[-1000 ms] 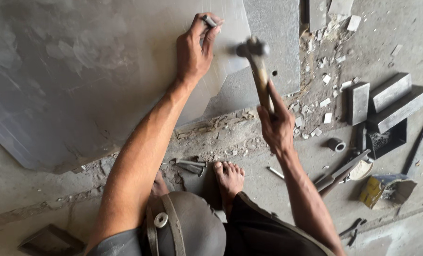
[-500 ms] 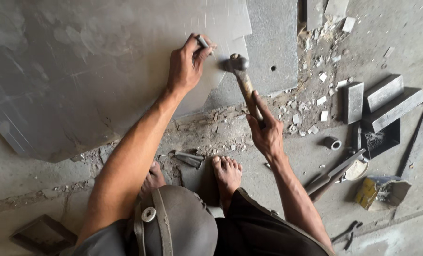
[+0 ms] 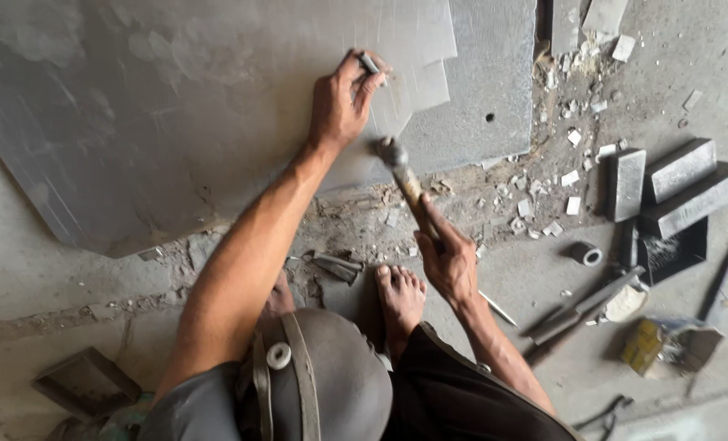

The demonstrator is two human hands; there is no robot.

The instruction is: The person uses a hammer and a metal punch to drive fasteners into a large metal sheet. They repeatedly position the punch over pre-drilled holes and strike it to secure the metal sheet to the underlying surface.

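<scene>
My left hand [image 3: 341, 102] is stretched forward and pinches a short metal chisel [image 3: 369, 64] against a large grey stone slab [image 3: 176, 106] lying on the floor. My right hand [image 3: 448, 260] grips the wooden handle of a hammer [image 3: 402, 173]; its metal head hangs just below and right of the left hand, apart from the chisel. My bare foot [image 3: 400, 298] rests on the floor between both arms.
A second grey slab [image 3: 486, 73] with a small hole lies to the right. Stone chips and rubble [image 3: 543, 212] litter the floor. Dark stone blocks [image 3: 674, 184], a small metal ring [image 3: 586, 255], long tools [image 3: 580, 306] and a crumpled yellow packet [image 3: 666, 343] lie at right.
The hammer has swung down and leftward from a raised position toward my left hand. My left hand keeps the chisel on the slab.
</scene>
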